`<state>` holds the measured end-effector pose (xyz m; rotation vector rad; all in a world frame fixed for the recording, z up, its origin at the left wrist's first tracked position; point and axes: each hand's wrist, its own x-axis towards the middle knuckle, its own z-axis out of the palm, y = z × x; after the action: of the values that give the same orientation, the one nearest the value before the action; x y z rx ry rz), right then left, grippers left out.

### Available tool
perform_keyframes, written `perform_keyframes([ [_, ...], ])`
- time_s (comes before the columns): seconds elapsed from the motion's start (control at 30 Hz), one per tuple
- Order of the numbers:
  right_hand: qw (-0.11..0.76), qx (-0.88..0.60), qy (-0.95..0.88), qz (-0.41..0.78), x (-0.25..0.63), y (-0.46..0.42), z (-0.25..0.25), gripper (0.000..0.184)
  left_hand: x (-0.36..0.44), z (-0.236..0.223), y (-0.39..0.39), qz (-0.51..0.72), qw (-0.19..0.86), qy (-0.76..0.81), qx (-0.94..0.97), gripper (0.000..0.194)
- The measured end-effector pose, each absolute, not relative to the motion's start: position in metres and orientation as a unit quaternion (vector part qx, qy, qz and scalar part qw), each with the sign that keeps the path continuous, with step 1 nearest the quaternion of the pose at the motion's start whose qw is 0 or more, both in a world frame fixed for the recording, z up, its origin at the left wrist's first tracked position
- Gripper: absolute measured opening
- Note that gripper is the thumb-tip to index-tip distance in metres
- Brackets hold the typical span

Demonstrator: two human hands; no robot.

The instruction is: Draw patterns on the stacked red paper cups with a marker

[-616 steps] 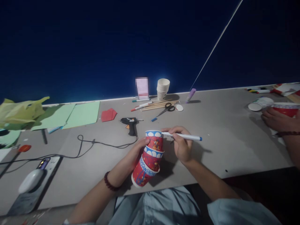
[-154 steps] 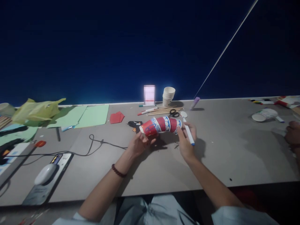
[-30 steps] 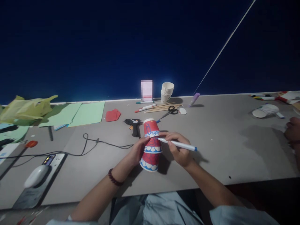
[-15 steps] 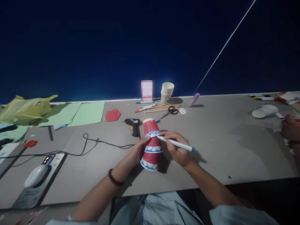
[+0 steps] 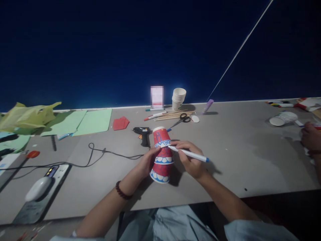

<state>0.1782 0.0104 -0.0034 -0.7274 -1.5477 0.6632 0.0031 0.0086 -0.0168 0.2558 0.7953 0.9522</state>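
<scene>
Three red, blue and white decorated paper cups (image 5: 163,154) are joined end to end in a column, lying tilted over the table. My left hand (image 5: 147,161) is closed around the column's left side. In my right hand (image 5: 192,157) is a white marker (image 5: 194,155) with a blue end, and its tip meets the cups near the rim of the top one. Just beyond the cups lies a black glue gun (image 5: 142,134). Scissors (image 5: 184,119) with black handles rest behind them.
At the back stand a stack of white paper cups (image 5: 179,98) and a purple glue stick (image 5: 208,106). Wooden sticks (image 5: 172,116) lie nearby. A black cable (image 5: 112,153) crosses the left side by green paper (image 5: 95,123). Another person's hand (image 5: 311,136) is far right.
</scene>
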Motion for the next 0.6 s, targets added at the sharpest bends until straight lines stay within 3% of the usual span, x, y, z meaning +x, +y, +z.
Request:
perform_keyframes([
  [0.27,0.618,-0.312,-0.654,0.305,0.178,0.010,-0.004,0.014,0.002,-0.019,0.009,0.435,0.812,0.367,0.126,0.020],
  [0.6,0.635,-0.291,-0.589,0.407,0.181,0.009,-0.010,0.008,-0.001,-0.024,0.012,0.412,0.844,0.299,0.165,0.035],
])
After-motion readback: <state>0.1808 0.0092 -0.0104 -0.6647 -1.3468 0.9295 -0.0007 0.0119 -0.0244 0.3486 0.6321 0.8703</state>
